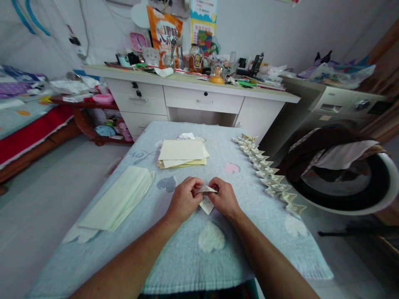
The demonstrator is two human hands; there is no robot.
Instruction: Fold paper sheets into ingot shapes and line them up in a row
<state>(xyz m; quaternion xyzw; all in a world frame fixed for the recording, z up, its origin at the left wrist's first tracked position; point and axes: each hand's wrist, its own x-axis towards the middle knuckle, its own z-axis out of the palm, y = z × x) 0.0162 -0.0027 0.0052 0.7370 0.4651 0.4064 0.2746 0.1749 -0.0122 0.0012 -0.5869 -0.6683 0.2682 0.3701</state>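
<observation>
A small folded piece of paper (207, 205) is between my two hands, above the table's middle. My left hand (186, 197) pinches its left side, and my right hand (225, 197) pinches the right side. One peak of the paper shows between the fingertips, and a pointed corner hangs below. Beyond my hands lies a stack of cream paper sheets (182, 150). To the left is a pile of long pale-green paper (120, 197). Several folded paper pieces (264, 170) stand in a slanting row along the right side.
A blue cloth with heart patterns (174, 265) covers the table. Behind it stands a white desk (202, 99) with a cluttered top. A washing machine (339, 108) with its door open is at the right, and a bed (31, 120) at the left.
</observation>
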